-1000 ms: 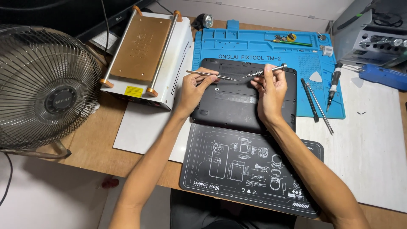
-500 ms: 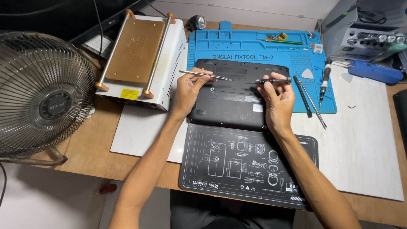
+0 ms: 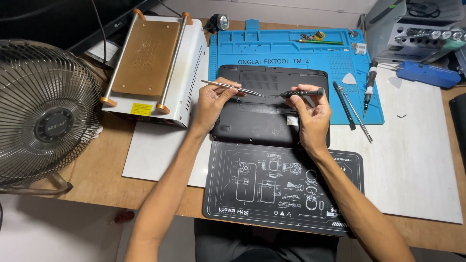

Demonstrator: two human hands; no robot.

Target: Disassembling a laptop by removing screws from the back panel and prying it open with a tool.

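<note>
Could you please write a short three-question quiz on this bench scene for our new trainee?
1. True or false: the left hand holds metal tweezers.
2. Which tool is in the right hand? A) a black screwdriver B) a blue-handled driver C) a white pick
3. What lies under both hands, partly on the blue mat?

Key
1. True; the tweezer tips point toward the right hand's tool.
2. A: the black screwdriver, held level, tip toward the tweezers.
3. A black laptop, lying underside up.
</note>
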